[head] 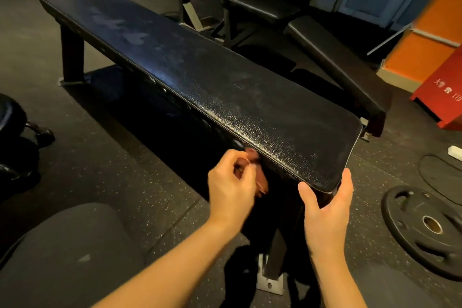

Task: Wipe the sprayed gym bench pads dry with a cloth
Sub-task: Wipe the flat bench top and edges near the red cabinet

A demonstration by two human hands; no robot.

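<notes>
A long black flat bench pad (225,87) runs from the far left to the near right. Its grained top glistens near me and shows pale smears toward the far end. My left hand (230,190) has its fingers curled round a reddish-brown cloth (260,182), held against the pad's left side edge near the close end. The cloth is blurred and partly hidden by my fingers. My right hand (327,212) cups the pad's near corner, with the thumb on the left side and straight fingers up the end face.
A black weight plate (425,227) and a cable (437,172) lie on the rubber floor at right. An inclined bench (332,57) stands behind the pad, and a red box (445,92) is at far right. A dumbbell (15,120) sits at left. The bench's foot plate (271,280) is below my hands.
</notes>
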